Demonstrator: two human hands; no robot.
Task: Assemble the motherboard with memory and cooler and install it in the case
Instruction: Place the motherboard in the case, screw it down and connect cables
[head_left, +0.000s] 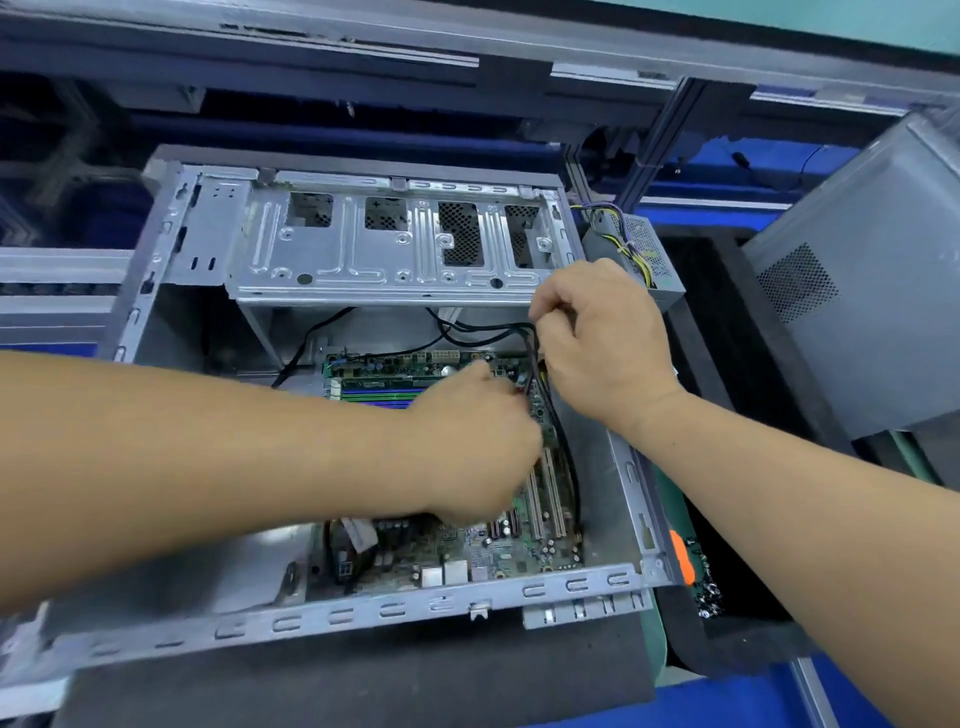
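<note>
head view: the case (358, 613) lies open on a dark mat (363, 686), with the board (519, 545) seated inside it. the left hand (478, 447) is down over the board, fingers curled toward its far right part; what they hold, if anything, is hidden, so i cannot tell its grip. just right of it and a little farther off, the right hand (597, 338) is curled around black cables (488, 332) that run out left under the drive cage (395, 249). memory sticks (374, 392) sit left of the left hand. a power supply (644, 254) lies beyond the right hand, outside the case.
</note>
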